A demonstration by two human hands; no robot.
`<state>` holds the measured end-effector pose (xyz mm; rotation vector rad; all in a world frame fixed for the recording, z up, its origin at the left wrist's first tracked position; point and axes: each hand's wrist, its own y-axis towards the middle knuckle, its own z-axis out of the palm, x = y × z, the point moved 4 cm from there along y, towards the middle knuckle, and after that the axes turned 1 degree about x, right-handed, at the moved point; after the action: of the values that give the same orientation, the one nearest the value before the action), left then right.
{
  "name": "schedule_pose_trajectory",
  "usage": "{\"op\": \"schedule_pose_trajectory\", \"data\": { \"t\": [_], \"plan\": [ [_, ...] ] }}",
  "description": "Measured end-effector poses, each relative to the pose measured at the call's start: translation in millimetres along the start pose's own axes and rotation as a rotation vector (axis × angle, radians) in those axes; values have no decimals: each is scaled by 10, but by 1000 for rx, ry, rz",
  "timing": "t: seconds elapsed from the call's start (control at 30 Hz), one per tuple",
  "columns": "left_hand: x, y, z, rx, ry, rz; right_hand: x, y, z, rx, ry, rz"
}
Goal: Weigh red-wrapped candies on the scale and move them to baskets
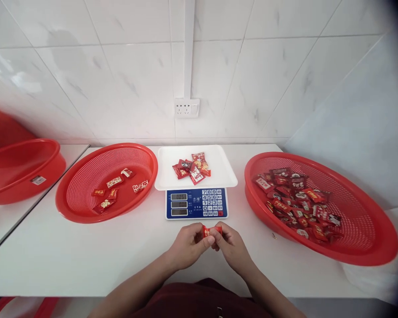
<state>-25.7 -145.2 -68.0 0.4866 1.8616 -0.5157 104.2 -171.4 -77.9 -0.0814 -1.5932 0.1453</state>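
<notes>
Between my left hand [191, 245] and my right hand [231, 246] is a small red wrapped candy [207, 231], pinched at both ends by closed fingers. Both hands are just in front of a blue-and-white digital scale [197, 204]. On the scale's white tray [219, 165] lies a small heap of red wrapped candies [190, 168]. To the right, a red plastic basket [368, 238] holds many red candy packets [300, 203]. A second red basket [76, 187] on the left has several packets [114, 182] lying apart on its bottom.
Another red basin [43, 165] with a label stands at the far left, past a gap between tables. A white tiled wall with a power socket [186, 107] rises behind the scale. A tiny scrap [274, 236] lies beside the right basket on the white table [132, 256].
</notes>
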Motion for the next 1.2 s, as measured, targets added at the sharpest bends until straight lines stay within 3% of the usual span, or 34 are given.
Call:
{"op": "schedule_pose_trajectory", "data": {
  "t": [0.17, 0.3, 0.4, 0.53, 0.67, 0.83, 0.93, 1.03, 1.2],
  "plan": [
    [-39, -5, 34, 161, -269, -4, -24, -13, 82, 184, 217, 53],
    [-36, -19, -36, 170, -359, 15, -1, -32, 153, 289, 401, 62],
    [-76, -64, -112, 195, -280, 36, 28, -51, 162, 349, 335, 46],
    [-261, -162, -149, 305, 76, 214, 49, -107, 160, 489, 106, 23],
    [-328, -190, -143, 234, 421, 310, 94, -131, 106, 370, -160, -116],
    [-265, -165, -127, 173, 293, 176, 183, -153, 83, 228, -407, -300],
    [-266, -165, -125, 207, 159, 100, 151, -136, 70, 189, -285, -184],
    [-268, -155, -121, 217, 17, 85, 106, -120, 92, 238, -36, -65],
    [-125, -69, -156, 59, -104, 65, 92, -71, 68, 249, 54, 7]
  ]
}}
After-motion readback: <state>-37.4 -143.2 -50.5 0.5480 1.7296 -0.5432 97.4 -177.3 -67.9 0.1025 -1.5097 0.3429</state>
